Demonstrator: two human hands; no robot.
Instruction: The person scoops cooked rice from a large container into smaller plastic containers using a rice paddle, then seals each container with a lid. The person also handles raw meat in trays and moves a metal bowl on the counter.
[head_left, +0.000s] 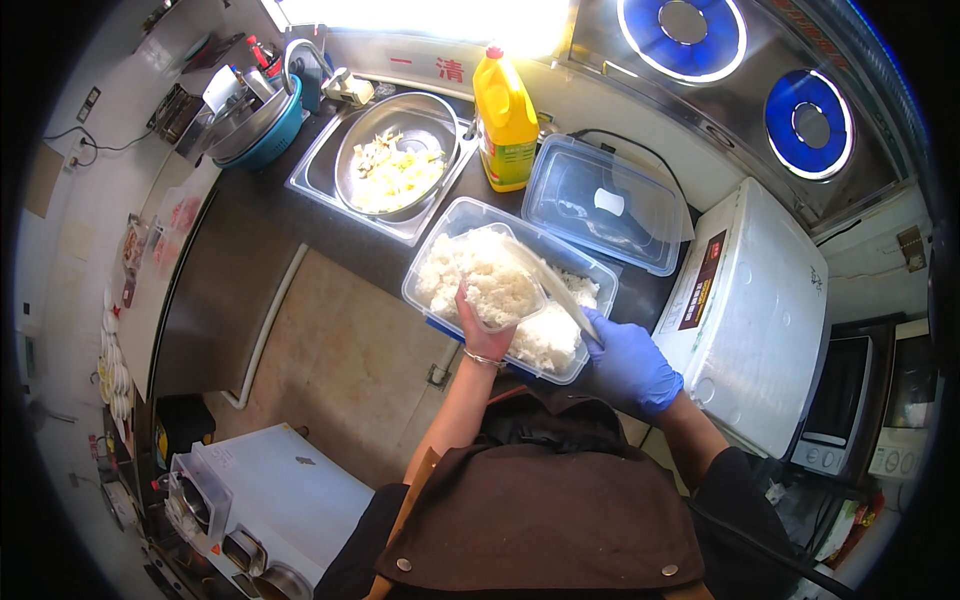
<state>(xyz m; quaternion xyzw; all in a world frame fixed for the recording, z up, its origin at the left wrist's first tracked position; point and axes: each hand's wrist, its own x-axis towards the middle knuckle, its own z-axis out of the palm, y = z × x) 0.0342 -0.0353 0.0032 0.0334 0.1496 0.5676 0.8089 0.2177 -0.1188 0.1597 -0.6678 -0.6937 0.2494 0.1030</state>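
My bare left hand (484, 330) grips a small clear plastic container (491, 328) heaped with cooked white rice (495, 277). It is held over a large clear plastic tub (607, 281), where more rice (544, 337) lies. A blue glove covers my right hand (634, 364), which is closed around the handle of a pale rice paddle (551, 279). The paddle slants up and left across the tub, and its far end touches or overlaps the rice in the small container. Part of the tub's rice is hidden behind that container.
Behind the tub lies a clear lid (570, 217), beside a yellow oil jug (506, 120). A metal bowl of chopped pale food (397, 180) sits in the sink (315, 180). To the right stands a white foam box (772, 300); at far left, a blue basket (274, 142) holds metal bowls.
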